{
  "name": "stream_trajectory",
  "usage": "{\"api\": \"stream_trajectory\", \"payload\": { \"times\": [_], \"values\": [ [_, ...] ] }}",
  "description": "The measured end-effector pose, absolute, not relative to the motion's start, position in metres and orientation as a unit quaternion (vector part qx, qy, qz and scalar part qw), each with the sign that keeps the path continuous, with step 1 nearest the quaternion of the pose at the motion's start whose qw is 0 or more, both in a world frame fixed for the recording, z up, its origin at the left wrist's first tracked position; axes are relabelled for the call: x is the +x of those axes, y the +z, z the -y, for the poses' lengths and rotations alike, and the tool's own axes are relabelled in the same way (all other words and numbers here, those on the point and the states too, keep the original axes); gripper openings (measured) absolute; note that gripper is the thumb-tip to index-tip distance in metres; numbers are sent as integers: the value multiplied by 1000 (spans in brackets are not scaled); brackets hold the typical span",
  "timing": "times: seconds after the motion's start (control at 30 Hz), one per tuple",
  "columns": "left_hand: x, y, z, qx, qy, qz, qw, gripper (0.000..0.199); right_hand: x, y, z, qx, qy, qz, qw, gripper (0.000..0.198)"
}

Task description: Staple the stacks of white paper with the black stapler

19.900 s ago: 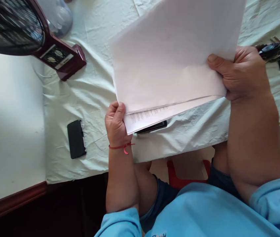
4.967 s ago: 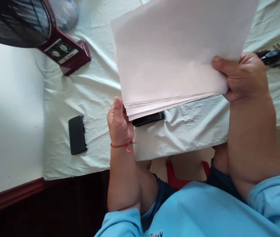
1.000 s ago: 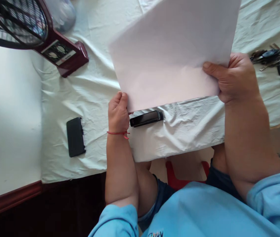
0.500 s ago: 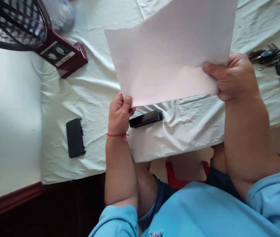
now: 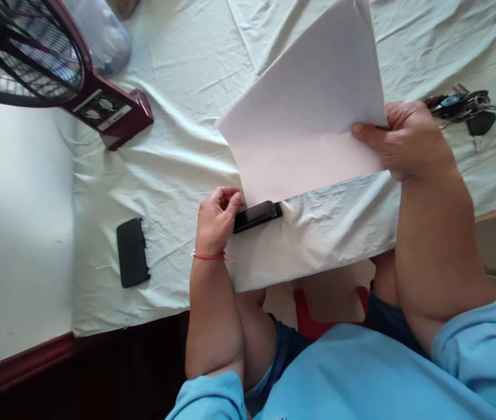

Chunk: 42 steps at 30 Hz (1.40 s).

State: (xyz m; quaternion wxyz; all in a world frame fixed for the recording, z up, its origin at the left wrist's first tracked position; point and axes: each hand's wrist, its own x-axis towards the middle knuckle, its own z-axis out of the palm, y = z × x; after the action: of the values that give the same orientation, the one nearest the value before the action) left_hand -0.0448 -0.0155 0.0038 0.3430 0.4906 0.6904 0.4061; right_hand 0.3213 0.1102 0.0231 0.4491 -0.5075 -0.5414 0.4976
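White paper sheets [image 5: 309, 116] are tilted above the cloth, their far edge lifted and bent. My right hand [image 5: 409, 140] grips their right side, thumb on top and fingers underneath. My left hand [image 5: 219, 219] is at the lower left corner of the paper, its fingers curled in and the thumb against them. Whether a bit of the paper edge is pinched there I cannot tell. Right beside the left thumb lies a black stapler [image 5: 254, 217] on the cloth, partly under the paper's near edge.
A pale green cloth [image 5: 178, 233] covers the table. To the left lies a black phone-like object [image 5: 133, 252]. A maroon fan [image 5: 119, 119] and a clear plastic container [image 5: 110, 44] stand at the back left. A bunch of keys [image 5: 467, 108] lies at the right.
My left hand has come off the top of the paper's corner and moved down to the stapler's end. The paper's left side has swung right and downward; my right hand keeps its grip.
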Motion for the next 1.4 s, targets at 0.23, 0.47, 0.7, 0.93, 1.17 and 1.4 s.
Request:
{"api": "stream_trajectory", "payload": {
  "times": [0.23, 0.47, 0.7, 0.93, 1.17, 1.4],
  "values": [
    [-36, 29, 36, 631, 347, -611, 330, 33, 328, 30, -108, -512, 504, 514, 469, 34],
    [-45, 28, 37, 605, 364, -630, 323, 25, 336, 29, -109, -518, 511, 500, 469, 39],
    [-58, 27, 39, 589, 369, -638, 333, 27, 347, 32, -110, -518, 514, 512, 454, 52],
    [-61, 27, 38, 574, 369, -653, 329, 29, 355, 33, -107, -538, 511, 504, 442, 39],
    [-64, 26, 36, 560, 366, -668, 326, 33, 350, 39, -103, -499, 548, 498, 450, 35],
    [-65, 28, 36, 558, 365, -669, 329, 32, 340, 41, -102, -517, 556, 476, 443, 18]
  ]
}}
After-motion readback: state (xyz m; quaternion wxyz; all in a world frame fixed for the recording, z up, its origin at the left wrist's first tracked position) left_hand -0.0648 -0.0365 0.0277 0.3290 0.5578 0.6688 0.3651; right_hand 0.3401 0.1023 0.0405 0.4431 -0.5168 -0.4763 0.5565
